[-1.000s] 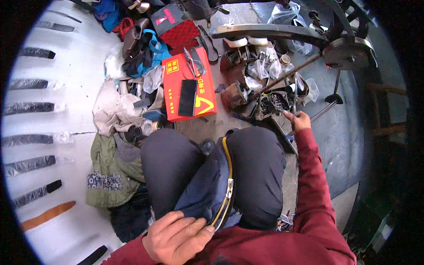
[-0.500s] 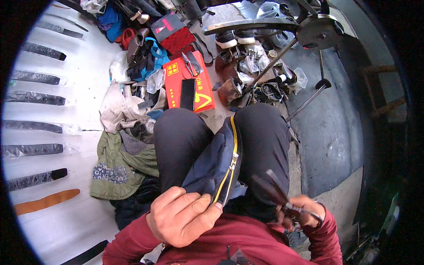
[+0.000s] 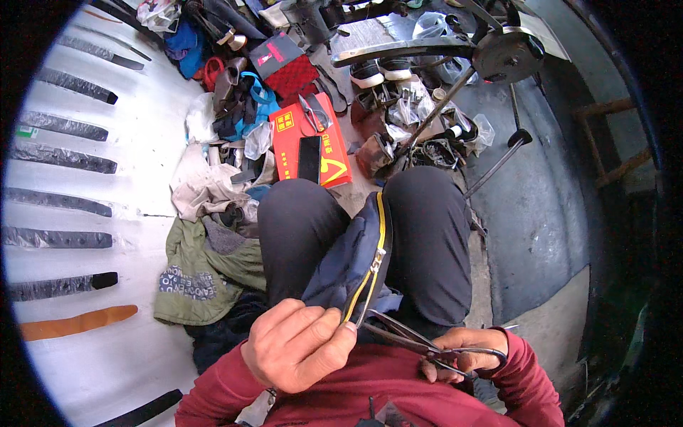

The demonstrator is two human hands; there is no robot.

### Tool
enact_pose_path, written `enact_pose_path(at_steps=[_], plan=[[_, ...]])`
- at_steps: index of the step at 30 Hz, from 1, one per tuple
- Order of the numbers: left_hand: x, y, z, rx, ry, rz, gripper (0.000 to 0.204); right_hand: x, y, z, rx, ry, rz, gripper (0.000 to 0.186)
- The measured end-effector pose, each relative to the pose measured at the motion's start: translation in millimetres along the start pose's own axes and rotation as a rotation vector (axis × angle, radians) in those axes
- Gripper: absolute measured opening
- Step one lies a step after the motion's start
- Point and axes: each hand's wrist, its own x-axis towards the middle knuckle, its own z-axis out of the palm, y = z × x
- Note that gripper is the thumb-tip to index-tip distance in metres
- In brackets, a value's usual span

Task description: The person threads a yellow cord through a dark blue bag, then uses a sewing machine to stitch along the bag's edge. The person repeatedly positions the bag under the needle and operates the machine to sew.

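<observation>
A dark navy cloth piece (image 3: 333, 267) with a yellow-toothed zipper (image 3: 383, 220) lies across my lap, between my knees. My left hand (image 3: 302, 346) pinches its near end at the foot of the zipper. The silver slider (image 3: 378, 257) sits partway along, and the teeth are parted on the near side of it. In my right hand (image 3: 469, 350) is a pair of scissors (image 3: 413, 340), the fingers in the handle loops. Its blades point left, with the tips at the cloth's near end beside my left fingertips; whether they touch it I cannot tell.
A red box (image 3: 334, 158) ahead of my knees carries a black phone (image 3: 309, 159) and another pair of scissors (image 3: 312, 114). A green garment (image 3: 196, 288) lies left. Wrapped dark strips (image 3: 57, 238) hang on the white panel. A metal stand (image 3: 509, 55) rises ahead right, near shoes.
My right hand has swung the scissors from pointing up over my right thigh to pointing left at the cloth's near end. My left hand keeps its pinch; the view has shifted slightly.
</observation>
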Motion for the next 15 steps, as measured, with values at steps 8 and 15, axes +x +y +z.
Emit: enact_pose_path(at_steps=[8, 15], plan=[[3, 0, 2, -0.019, -0.045, 0.059, 0.021, 23, -4, -1, 0.033, 0.016, -0.028, 0.076], [-6, 3, 8, -0.036, 0.002, 0.001, 0.021, 38, -7, 9, 0.027, 0.088, -0.059, 0.070]])
